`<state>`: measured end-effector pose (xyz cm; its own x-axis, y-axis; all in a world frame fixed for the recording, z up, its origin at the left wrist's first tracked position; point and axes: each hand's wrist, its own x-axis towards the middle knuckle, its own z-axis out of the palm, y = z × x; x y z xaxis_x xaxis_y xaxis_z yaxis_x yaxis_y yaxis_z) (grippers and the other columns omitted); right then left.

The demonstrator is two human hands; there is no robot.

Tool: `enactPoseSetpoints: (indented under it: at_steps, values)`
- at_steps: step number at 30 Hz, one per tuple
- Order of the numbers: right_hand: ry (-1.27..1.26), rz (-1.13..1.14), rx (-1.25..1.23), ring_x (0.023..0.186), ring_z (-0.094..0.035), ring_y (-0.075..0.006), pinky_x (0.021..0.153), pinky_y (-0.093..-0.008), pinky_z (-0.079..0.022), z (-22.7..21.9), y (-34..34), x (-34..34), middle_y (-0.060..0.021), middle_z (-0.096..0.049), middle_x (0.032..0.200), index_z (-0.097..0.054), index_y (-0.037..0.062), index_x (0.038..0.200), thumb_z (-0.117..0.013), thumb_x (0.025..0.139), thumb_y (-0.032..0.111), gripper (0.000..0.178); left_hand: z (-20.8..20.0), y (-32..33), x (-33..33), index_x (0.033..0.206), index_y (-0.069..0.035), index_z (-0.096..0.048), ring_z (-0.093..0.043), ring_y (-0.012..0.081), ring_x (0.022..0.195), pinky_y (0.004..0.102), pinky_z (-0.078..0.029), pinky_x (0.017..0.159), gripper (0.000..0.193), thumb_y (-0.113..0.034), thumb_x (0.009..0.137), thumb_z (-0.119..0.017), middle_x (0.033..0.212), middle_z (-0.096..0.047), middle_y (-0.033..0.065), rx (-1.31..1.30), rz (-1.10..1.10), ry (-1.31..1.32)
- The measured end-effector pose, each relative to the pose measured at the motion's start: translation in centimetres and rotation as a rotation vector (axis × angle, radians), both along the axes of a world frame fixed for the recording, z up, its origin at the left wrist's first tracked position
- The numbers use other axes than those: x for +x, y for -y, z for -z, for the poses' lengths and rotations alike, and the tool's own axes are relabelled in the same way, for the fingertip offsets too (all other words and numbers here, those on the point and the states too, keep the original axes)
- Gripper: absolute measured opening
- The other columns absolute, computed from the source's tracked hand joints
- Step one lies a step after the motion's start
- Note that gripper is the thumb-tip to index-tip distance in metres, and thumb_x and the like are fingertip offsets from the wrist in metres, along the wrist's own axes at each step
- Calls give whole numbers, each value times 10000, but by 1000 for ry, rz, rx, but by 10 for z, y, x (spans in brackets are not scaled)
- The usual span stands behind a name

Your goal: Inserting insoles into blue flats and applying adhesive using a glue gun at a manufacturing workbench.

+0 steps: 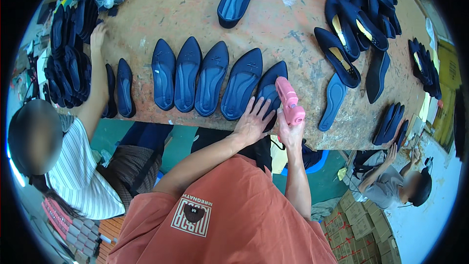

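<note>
My right hand (pixel 291 135) is closed round the handle of a pink pistol-shaped tool (pixel 289 99), whose exact kind I cannot make out. The tool's front end overlaps a dark pointed flat shoe (pixel 269 84) at the table's near edge. Across the heel of that shoe lies my left hand (pixel 251 123), its fingers outstretched and apart. Immediately left stands another flat shoe (pixel 243 80) with a blue insole. Further left, several matching shoes (pixel 211 78) stand in a row, toes pointing away from me.
A single shoe (pixel 239 0) lies far across the worn table (pixel 195 12). Shoes are piled at the right (pixel 359 24), near a loose blue insole (pixel 334 100). More shoes (pixel 68 68) are heaped at the left, where a co-worker's hand (pixel 97 36) reaches. Another person (pixel 391 176) works at the right.
</note>
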<state>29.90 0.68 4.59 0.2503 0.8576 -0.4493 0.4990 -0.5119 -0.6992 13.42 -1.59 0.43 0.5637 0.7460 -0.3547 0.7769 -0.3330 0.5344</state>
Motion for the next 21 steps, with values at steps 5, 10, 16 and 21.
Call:
enactPoseSetpoints:
  at_steps: [5,10,16,21]
  values:
    - [-5,9,24,722,-763,-276,675,-441,-571,3,3,0,-208,-718,713,-721,-63,983,-765,929,270,341,-2,-1,0,1573,-123,-515,-260,413,1589,612,-108,1311,806,-503,900,-746,1683,-356,222,0,39,-38]
    - [30,8,-52,778,-782,-284,692,-432,-583,-11,-2,-3,-232,-737,778,-721,-64,997,-772,931,263,338,2,2,-2,1588,-139,-493,-234,404,1601,607,-124,1310,850,-523,880,-766,1703,-324,205,2,31,-53]
    - [80,-79,-50,799,-778,-381,703,-465,-586,-4,5,2,-268,-736,818,-726,-62,992,-766,921,238,311,-2,-1,-1,1573,-130,-519,-269,415,1584,586,-125,1316,807,-492,892,-757,1683,-354,224,15,45,-45]
    - [67,-131,-33,829,-763,-435,724,-491,-582,-9,6,-5,-288,-735,848,-730,-58,991,-754,915,229,298,-6,-4,0,1570,-108,-517,-269,427,1583,543,-134,1325,820,-490,886,-761,1677,-354,251,-5,69,-66]
